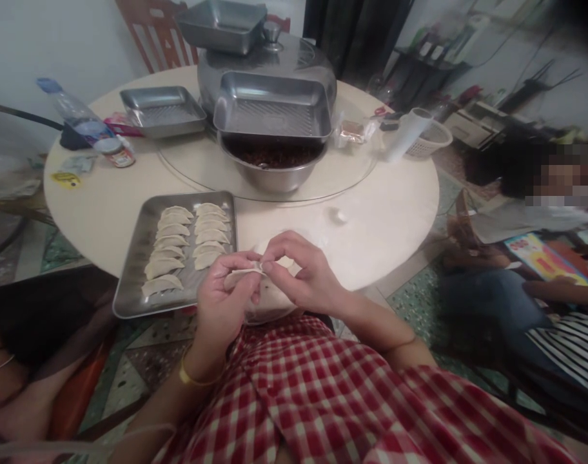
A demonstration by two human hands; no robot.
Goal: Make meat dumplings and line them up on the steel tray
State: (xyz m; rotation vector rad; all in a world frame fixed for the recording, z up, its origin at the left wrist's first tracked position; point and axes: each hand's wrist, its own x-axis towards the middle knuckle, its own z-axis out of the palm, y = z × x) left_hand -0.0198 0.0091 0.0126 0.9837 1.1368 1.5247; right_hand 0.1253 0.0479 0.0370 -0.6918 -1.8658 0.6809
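Note:
A pale folded dumpling (243,276) is held between my two hands, close to the table's front edge. My left hand (226,293) wraps its fingers and thumb around the body of it. With thumb and forefinger, my right hand (298,267) pinches the edge at the dumpling's right end. Just left of my hands lies a metal tray (134,270) with two rows of folded dumplings (171,245). Beneath my hands is a pale round shape, partly hidden by them. Farther back stands a metal bowl (274,177) of dark filling (274,156).
An empty metal tray (274,109) rests on the bowl's rim, before a large lidded pan (318,64). Another tray (163,113), a bottle (81,119) and a jar (117,153) stand at left. A small dough piece (339,216) lies right. People sit on both sides.

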